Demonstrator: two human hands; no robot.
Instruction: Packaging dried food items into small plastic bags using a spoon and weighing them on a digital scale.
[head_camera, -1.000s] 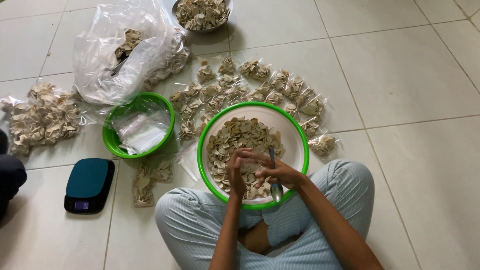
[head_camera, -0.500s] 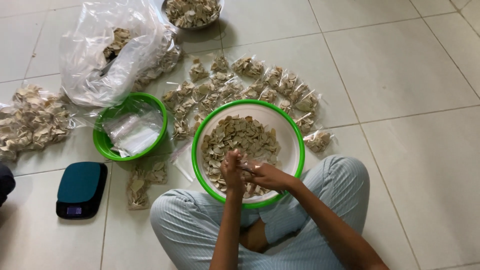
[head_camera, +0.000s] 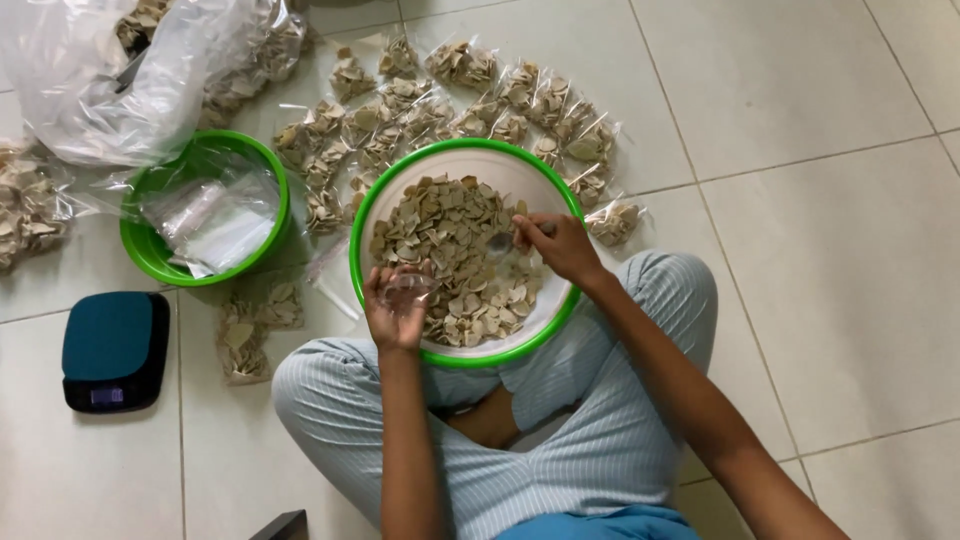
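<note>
While the person sat cross-legged on the tiled floor (head_camera: 800, 120), the head view looked straight down on both hands over a large white bowl with a green rim (head_camera: 466, 252). The bowl rested against the knees and held a heap of pale, flat dried chips (head_camera: 440, 225).

Left hand (head_camera: 397, 305): at the near left edge of the bowl, fingers curled and closed around a small clear bag (head_camera: 407, 291), its mouth turned toward the chips.

Right hand (head_camera: 558, 243): over the right half of the bowl, fingers pinched together on the handle of a metal spoon (head_camera: 503, 240). The spoon's head lay on the chips, just beside the middle of the heap. Whether it carried any chips could not be told.

Beyond the bowl, many small filled bags (head_camera: 480, 95) lay spread in rows on the floor, the nearest ones touching the far rim. Two more filled bags (head_camera: 250, 325) lay to the left of the bowl, near the knee.

Further left stood a green bowl (head_camera: 205, 207) with empty clear bags (head_camera: 210, 205) inside. Behind it sat a big clear plastic sack (head_camera: 130, 80), partly filled with chips. A dark kitchen scale (head_camera: 114, 350) lay on the floor at the near left, well apart from both hands.
</note>
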